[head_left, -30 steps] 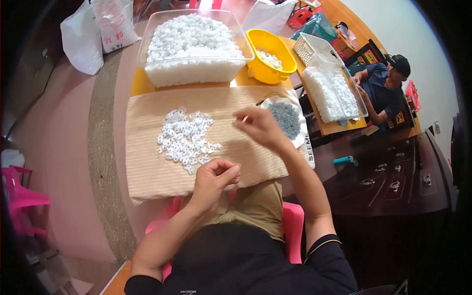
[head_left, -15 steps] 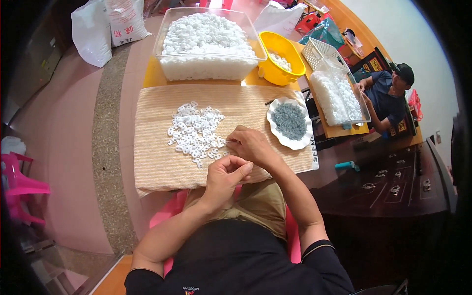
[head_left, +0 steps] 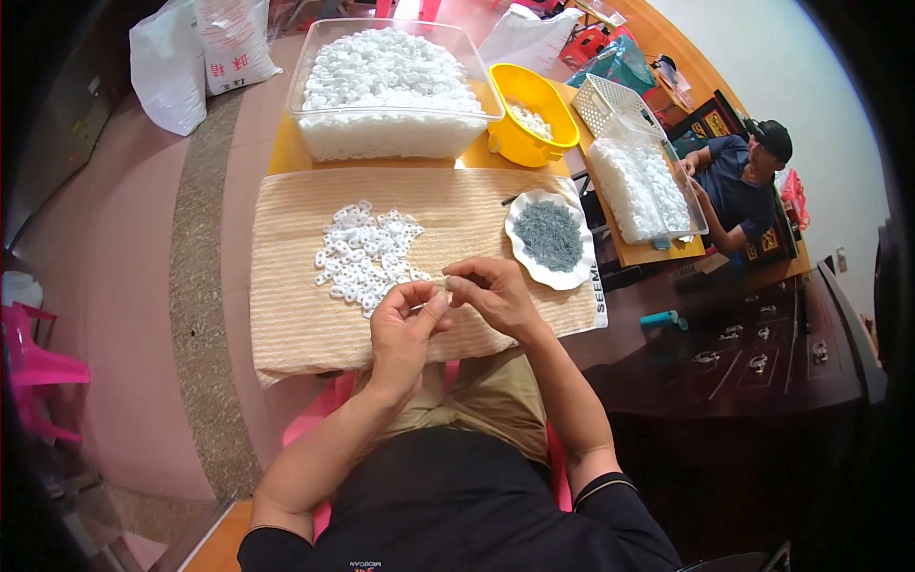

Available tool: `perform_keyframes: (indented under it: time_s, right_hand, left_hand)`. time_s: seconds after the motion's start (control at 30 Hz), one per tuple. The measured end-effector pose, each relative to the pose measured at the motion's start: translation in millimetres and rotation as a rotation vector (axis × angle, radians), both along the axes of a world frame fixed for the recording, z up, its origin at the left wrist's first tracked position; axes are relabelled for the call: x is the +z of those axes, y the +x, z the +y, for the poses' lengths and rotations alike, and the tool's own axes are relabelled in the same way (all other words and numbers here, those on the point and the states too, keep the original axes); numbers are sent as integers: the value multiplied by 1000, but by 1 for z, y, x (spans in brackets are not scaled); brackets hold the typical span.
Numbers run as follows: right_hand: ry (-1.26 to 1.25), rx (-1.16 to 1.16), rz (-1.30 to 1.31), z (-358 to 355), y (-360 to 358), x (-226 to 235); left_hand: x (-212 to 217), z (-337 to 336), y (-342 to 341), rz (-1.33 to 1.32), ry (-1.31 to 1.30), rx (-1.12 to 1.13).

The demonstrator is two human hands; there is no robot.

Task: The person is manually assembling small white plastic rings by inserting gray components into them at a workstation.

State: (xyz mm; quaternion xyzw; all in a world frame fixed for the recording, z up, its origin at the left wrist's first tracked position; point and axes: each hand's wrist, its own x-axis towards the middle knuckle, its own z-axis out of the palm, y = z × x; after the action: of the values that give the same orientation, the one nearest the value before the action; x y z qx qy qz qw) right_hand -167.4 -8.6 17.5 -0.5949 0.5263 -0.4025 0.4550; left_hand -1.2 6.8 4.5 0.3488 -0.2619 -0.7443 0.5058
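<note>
My left hand [head_left: 402, 329] and my right hand [head_left: 496, 297] meet over the near part of a striped beige towel [head_left: 295, 315]. A small whitish plastic piece [head_left: 446, 282] shows at the pinched fingertips of my right hand. Thumb and fingers of my left hand are closed just beside it; what they hold, if anything, is too small to make out. To the left of my hands lies a loose pile of small white plastic pieces [head_left: 367, 250] with holes in them. A scalloped white plate [head_left: 570, 278] on the right carries a heap of small grey slivers [head_left: 548, 236].
Behind the towel stand a clear bin [head_left: 396, 135] heaped with white pieces and a yellow tub [head_left: 536, 154]. Further right, a person [head_left: 739, 181] sits by another clear container [head_left: 640, 191] and a white basket [head_left: 610, 103]. White sacks [head_left: 172, 71] stand at the far left.
My right hand has drawn back from the pile's edge with a small whitish piece at its fingertips. My left hand has moved slightly left and forward, and the hands now nearly touch.
</note>
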Motion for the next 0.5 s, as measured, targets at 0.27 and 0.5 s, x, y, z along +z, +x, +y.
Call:
perform_keyframes:
  time_s: [0.27,0.5]
  right_hand:
    - [-63,-12,-155,20,7,3]
    - [-149,3,-170,27,12,-2]
  left_hand:
    - [-3,-2,2,126,46,-134]
    - [-4,-5,5,133,68,-148]
